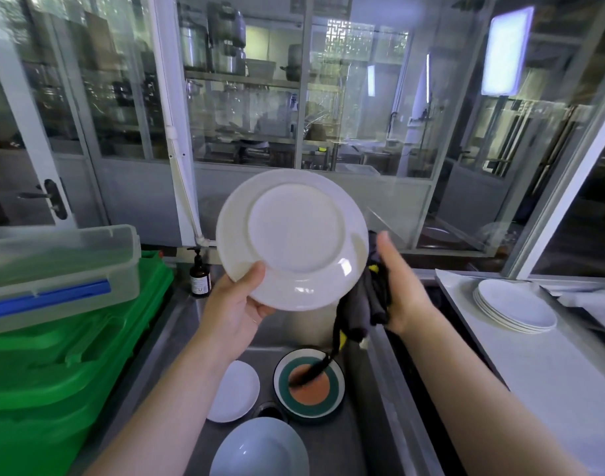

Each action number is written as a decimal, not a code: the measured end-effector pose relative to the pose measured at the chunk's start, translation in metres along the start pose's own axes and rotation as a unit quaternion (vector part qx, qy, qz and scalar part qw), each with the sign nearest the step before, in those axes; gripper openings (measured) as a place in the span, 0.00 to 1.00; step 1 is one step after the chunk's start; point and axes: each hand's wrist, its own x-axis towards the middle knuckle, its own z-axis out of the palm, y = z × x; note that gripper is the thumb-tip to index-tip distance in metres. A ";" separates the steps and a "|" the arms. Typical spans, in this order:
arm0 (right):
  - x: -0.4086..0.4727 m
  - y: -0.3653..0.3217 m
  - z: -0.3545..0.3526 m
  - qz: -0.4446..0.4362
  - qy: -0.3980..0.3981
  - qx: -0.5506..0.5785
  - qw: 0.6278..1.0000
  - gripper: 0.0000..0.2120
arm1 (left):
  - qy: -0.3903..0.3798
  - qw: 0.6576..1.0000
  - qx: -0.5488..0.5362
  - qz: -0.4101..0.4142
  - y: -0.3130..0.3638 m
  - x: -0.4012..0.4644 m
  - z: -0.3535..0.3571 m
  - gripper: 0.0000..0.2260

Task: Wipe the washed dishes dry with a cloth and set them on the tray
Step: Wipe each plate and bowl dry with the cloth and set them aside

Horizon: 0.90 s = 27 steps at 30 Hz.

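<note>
Hands raised above the sink (369,424): your left hand (234,309) gripped the white plate (292,239), your right hand (402,293) clutched the dark cloth (366,304).

Blue bowl (259,448) cut off (perhaps a plate).
</note>
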 end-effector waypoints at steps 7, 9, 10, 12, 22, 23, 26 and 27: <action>-0.016 -0.008 0.008 -0.107 -0.046 0.025 0.993 0.27 | -0.109 0.991 0.051 -0.058 -0.006 -0.001 -0.007 0.27; -0.018 -0.012 0.005 -0.105 -0.055 0.037 0.992 0.24 | -0.172 0.976 0.084 -0.105 -0.002 -0.003 -0.017 0.34; -0.017 -0.014 0.003 -0.101 -0.056 0.039 0.992 0.23 | -0.181 0.973 0.076 -0.122 0.003 -0.003 -0.022 0.37; -0.018 -0.019 0.001 -0.100 -0.064 0.030 0.992 0.17 | -0.156 0.978 0.029 -0.133 0.014 0.003 -0.029 0.36; -0.007 -0.031 -0.006 -0.037 -0.112 0.036 0.992 0.15 | 0.038 0.981 0.170 -0.088 0.051 0.036 -0.004 0.21; -0.005 -0.032 -0.006 -0.039 -0.097 0.025 0.994 0.14 | 0.046 0.982 0.170 -0.068 0.051 0.036 -0.003 0.22; 0.002 -0.033 -0.006 -0.042 -0.057 0.060 0.996 0.13 | 0.042 0.984 0.171 -0.019 0.046 0.033 0.001 0.15; 0.005 -0.033 -0.007 -0.042 -0.033 0.076 0.996 0.14 | 0.042 0.985 0.169 -0.005 0.045 0.031 0.002 0.15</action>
